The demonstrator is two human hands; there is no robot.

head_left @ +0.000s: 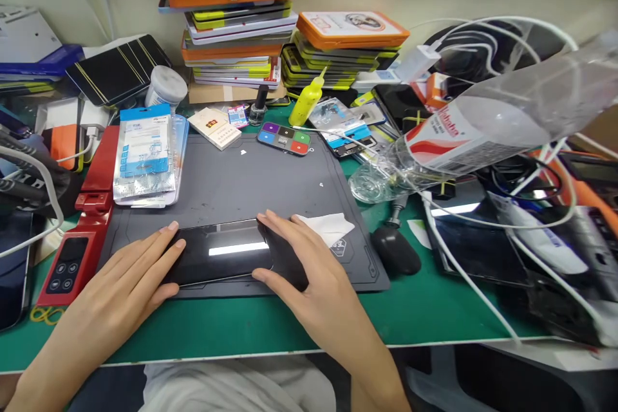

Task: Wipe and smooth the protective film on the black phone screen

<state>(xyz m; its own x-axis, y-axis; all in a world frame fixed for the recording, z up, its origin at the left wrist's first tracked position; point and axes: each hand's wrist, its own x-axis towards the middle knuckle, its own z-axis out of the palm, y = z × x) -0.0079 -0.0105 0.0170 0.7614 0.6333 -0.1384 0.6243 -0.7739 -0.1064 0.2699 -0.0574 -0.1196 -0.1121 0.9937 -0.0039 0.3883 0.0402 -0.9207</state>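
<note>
A glossy black smartphone [219,250] lies lengthwise across the front of a dark grey work mat [217,174], a bright strip of light reflected in its face. At its left end rests my left hand [118,277], fingers stretched out and fingertips touching the glass and edge. My right hand [313,270] spans the other end, thumb at the near edge and fingers at the far edge. A white wipe [328,226] lies on the mat just beyond the right hand. What is under the right palm is hidden.
Left of the mat stands a red device with buttons [70,267]; packets [145,154] lie behind it. At right are a black air blower [396,248], a tilted plastic bottle [449,132] and tangled white cables [476,293]. Stacked boxes [236,32] line the wall.
</note>
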